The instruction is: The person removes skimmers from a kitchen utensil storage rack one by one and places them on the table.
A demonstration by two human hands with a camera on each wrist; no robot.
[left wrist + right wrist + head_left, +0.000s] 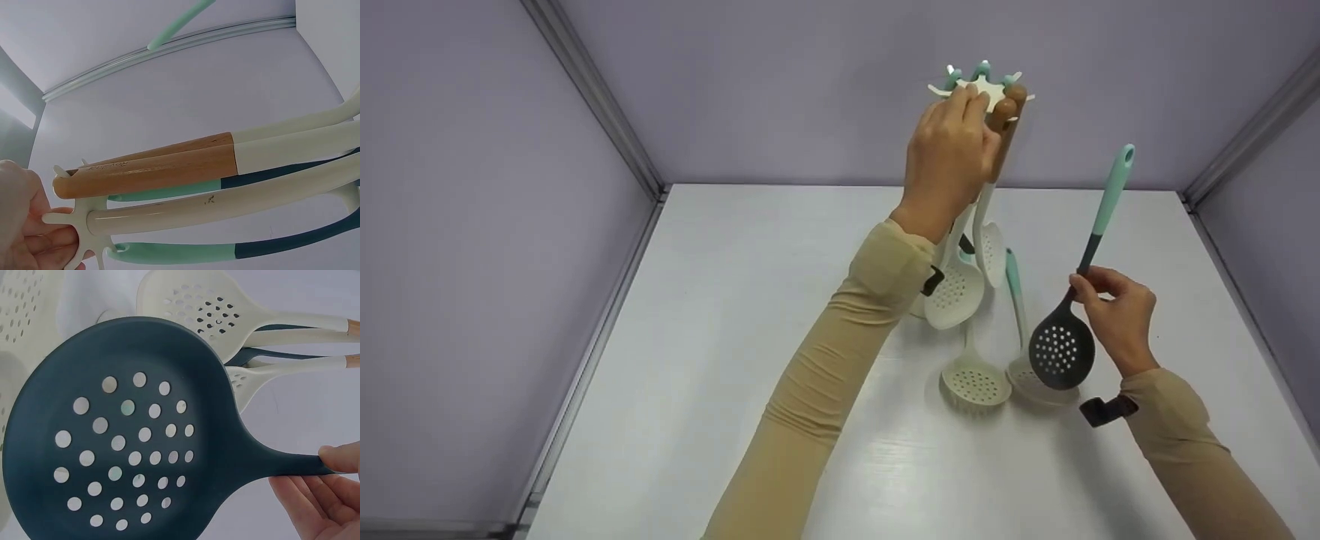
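Note:
A cream utensil rack (988, 88) with mint-tipped hooks stands at the back of the table, and several utensils hang from it. My left hand (949, 154) grips the rack's top hub (84, 228), fingers curled on it. Beside the hub hang wooden-handled spoons (163, 169) and mint-and-navy handles (185, 252). My right hand (1117, 315) pinches the neck of a dark slotted skimmer (1061, 349) with a mint handle, holding it upright, clear of the table. Its perforated head (115, 430) fills the right wrist view.
Two cream slotted spoons lie on the white table (720, 360) below the rack: one (975, 382) in front, another (1024, 367) behind the skimmer. A cream slotted turner (956, 289) hangs on the rack. Lilac walls enclose the table on three sides.

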